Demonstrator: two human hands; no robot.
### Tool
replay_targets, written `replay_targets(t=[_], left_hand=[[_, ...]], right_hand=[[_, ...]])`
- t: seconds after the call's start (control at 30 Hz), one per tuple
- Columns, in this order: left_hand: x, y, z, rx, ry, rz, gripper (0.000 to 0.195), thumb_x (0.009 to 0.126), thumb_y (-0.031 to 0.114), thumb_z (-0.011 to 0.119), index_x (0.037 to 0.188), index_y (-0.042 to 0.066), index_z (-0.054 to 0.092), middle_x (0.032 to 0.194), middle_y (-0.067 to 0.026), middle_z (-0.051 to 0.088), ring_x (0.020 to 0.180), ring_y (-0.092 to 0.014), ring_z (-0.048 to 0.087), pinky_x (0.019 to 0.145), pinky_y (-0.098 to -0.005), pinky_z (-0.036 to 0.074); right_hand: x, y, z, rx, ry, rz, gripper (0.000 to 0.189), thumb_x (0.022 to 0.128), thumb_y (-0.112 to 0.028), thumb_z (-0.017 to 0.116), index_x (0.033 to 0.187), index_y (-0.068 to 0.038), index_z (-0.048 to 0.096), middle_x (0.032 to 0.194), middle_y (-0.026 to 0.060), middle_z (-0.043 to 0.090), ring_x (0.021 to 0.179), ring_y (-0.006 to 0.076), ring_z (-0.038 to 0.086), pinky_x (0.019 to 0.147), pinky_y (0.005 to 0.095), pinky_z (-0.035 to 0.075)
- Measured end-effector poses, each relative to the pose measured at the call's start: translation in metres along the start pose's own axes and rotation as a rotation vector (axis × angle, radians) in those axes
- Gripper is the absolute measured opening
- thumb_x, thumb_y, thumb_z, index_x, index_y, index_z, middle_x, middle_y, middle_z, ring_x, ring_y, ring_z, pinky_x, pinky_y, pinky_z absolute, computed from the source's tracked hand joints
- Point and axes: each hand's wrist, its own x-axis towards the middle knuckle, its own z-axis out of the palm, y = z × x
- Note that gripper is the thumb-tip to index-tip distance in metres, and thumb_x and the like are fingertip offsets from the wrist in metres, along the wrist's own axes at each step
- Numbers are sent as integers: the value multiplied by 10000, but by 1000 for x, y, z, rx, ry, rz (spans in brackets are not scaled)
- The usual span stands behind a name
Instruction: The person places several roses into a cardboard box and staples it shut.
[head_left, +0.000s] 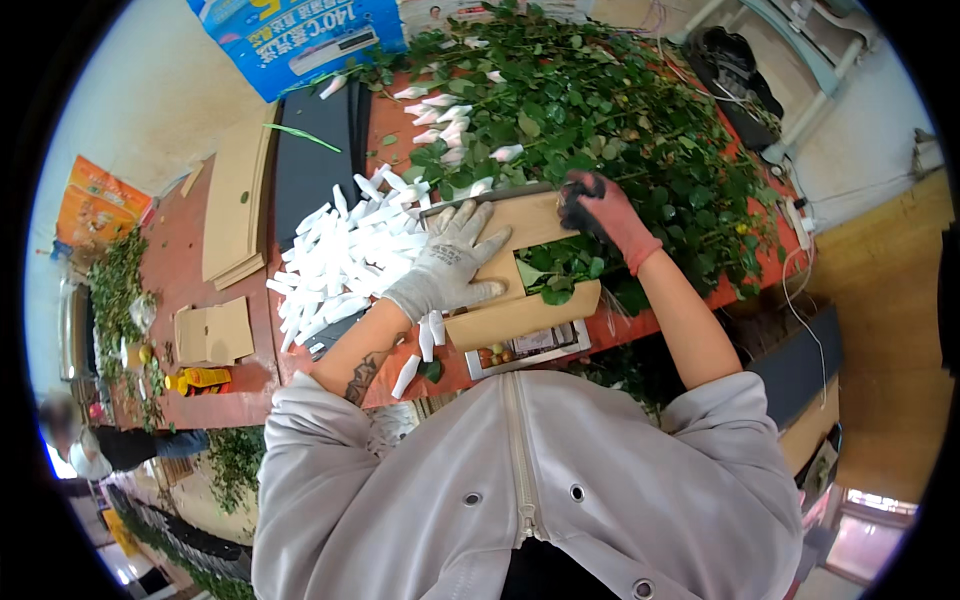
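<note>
My left hand (457, 259), in a pale grey glove, lies flat with spread fingers on a brown cardboard wrap (525, 221). At the wrap's right end is my right hand (604, 214), in a red glove with black palm and fingers. Its fingers are curled, and whether they pinch the cardboard is hidden. Green rose leaves (559, 277) show through the gap between the cardboard and its raised front flap (525, 315). Beside my left hand lies a heap of white sleeves (352, 255). A large pile of leafy rose stems (600, 112) spreads behind and right of my right hand.
Sleeved rose heads (450, 127) lie at the pile's left. Dark boards (315, 150) and stacked cardboard sheets (236, 195) lie leftward on the red table (172, 270), with a yellow bottle (199, 381). A white cable (795, 300) hangs at right. A person (97, 450) stands far left.
</note>
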Motion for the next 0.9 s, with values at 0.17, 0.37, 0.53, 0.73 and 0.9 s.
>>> replay_targets(t=[0.17, 0.37, 0.53, 0.73, 0.9], left_hand=[[-6, 4, 6, -51, 51, 15, 674, 806, 509, 532, 1359, 142, 413, 1429, -240, 264, 1334, -438, 210, 1091, -522, 138], [-13, 4, 7, -90, 118, 53, 640, 817, 476, 534, 1348, 136, 424, 1419, -239, 278, 1321, -455, 215, 1093, -531, 125], [-21, 4, -3, -118, 73, 43, 565, 822, 431, 543, 1299, 134, 474, 1368, -186, 368, 1295, -402, 293, 1061, -491, 251], [22, -51, -34, -25, -412, 456, 565, 917, 448, 429, 1314, 46, 440, 1303, -204, 457, 1233, -329, 416, 1053, -365, 303], [25, -59, -48, -1091, -615, -137, 851, 860, 700, 294, 1242, -32, 498, 1169, -162, 580, 1093, -197, 520, 916, -350, 420]], right_hand=[[-83, -50, 45, -296, 286, -309, 299, 853, -21, 507, 1145, -1, 567, 1033, 87, 616, 916, 166, 601, 834, 267, 468], [-215, 48, 104, 1538, 252, -45, 413, 916, -366, 492, 1156, -42, 582, 1090, 151, 625, 1102, 266, 559, 1021, 456, 358], [-196, 119, 135, 1683, 60, -52, 450, 865, -497, 506, 1066, -112, 621, 1087, 108, 625, 1037, 250, 563, 968, 432, 408], [-147, 19, 145, 1355, -61, -270, 649, 928, -564, 306, 1331, -75, 447, 1347, 107, 474, 1257, 266, 416, 1091, 436, 248], [-93, 14, 123, 1515, -286, -212, 579, 920, -518, 398, 1180, -29, 566, 1254, 141, 545, 1210, 308, 453, 1078, 445, 271]])
